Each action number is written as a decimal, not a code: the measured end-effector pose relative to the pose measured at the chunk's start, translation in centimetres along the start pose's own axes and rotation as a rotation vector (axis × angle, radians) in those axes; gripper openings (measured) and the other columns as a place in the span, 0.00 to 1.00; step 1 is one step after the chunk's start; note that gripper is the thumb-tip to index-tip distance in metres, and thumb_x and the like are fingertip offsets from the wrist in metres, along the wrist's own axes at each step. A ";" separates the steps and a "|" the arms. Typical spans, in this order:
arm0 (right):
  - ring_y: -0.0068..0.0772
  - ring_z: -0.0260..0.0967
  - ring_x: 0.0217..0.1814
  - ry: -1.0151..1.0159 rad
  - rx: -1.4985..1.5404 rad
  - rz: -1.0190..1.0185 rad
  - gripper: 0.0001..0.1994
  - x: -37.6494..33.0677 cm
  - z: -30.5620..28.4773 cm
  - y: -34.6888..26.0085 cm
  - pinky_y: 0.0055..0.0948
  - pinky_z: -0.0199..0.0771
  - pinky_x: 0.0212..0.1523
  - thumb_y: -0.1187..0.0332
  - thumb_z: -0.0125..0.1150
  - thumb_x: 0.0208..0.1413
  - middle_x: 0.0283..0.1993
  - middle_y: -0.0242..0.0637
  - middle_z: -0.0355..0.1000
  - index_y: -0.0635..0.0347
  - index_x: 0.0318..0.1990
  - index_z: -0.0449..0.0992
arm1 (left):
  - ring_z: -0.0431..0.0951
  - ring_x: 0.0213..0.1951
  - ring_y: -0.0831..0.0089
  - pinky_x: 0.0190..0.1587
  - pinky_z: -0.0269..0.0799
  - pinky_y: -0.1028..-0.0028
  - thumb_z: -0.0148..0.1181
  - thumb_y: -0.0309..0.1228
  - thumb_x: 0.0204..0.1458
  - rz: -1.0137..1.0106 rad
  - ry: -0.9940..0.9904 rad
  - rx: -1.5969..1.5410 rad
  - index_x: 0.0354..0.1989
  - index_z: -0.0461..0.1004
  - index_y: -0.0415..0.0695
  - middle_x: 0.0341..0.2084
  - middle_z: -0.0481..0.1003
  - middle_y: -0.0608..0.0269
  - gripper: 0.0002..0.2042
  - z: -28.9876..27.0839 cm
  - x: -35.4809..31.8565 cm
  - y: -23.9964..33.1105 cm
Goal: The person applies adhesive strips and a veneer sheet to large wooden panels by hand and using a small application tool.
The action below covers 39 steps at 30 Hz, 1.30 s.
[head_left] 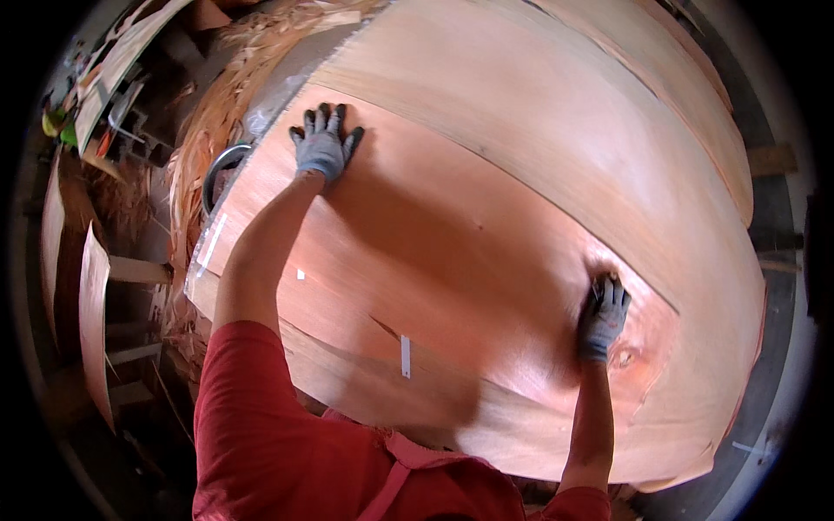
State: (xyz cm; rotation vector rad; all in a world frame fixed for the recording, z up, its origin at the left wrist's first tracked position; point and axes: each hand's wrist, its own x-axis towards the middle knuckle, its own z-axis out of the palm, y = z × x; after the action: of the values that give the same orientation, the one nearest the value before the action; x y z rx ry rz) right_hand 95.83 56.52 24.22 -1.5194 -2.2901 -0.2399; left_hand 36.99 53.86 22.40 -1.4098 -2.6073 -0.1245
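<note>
A reddish-brown sheet of wood veneer (417, 286) lies over larger, paler veneer sheets (521, 95). My left hand (321, 143), in a grey work glove with dark fingertips, is pressed flat near the reddish sheet's far left corner, fingers spread. Toward its right end rests my right hand (605, 319), gloved the same way, fingers stretched out on the surface with nothing visible in them. Beside that hand the sheet shows a knot (624, 357). A strip of white tape (405, 356) sits at the near edge, close to a dark split (384, 326).
Peeled wood shavings (204, 130) are heaped on the floor at the left. A round metal-rimmed container (211, 178) stands by the stack's left edge. Upright veneer pieces (95, 321) lean at the far left. Wooden blocks (771, 160) show beyond the right side.
</note>
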 end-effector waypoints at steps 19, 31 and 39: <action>0.51 0.68 0.53 -0.189 -0.168 -0.105 0.16 1.6 -1.6 -1.9 0.46 0.67 0.52 0.68 0.52 0.58 0.51 0.46 0.73 0.56 0.54 0.74 | 0.57 0.67 0.55 0.63 0.47 0.33 0.45 0.58 0.57 0.070 0.169 0.002 0.63 0.64 0.53 0.65 0.61 0.58 0.30 2.6 4.3 -1.2; 0.52 0.75 0.37 -0.203 -0.100 0.033 0.17 9.3 1.6 -1.2 0.47 0.73 0.36 0.58 0.57 0.58 0.37 0.47 0.77 0.46 0.54 0.72 | 0.51 0.71 0.57 0.65 0.44 0.37 0.36 0.64 0.59 -0.096 -0.002 0.099 0.72 0.52 0.60 0.71 0.53 0.63 0.36 2.6 4.0 -3.5; 0.53 0.75 0.38 -0.147 0.031 0.077 0.11 8.6 1.9 0.2 0.44 0.73 0.38 0.60 0.61 0.56 0.36 0.46 0.77 0.55 0.41 0.76 | 0.50 0.71 0.54 0.67 0.42 0.38 0.38 0.63 0.59 -0.069 0.003 -0.021 0.70 0.55 0.53 0.71 0.52 0.57 0.37 -0.2 3.7 0.8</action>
State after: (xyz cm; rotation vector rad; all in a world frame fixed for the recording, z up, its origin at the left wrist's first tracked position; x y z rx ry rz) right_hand 92.68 64.58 25.96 -1.6550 -2.3288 -0.0739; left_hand 35.70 57.30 23.30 -1.3257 -2.6610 -0.1632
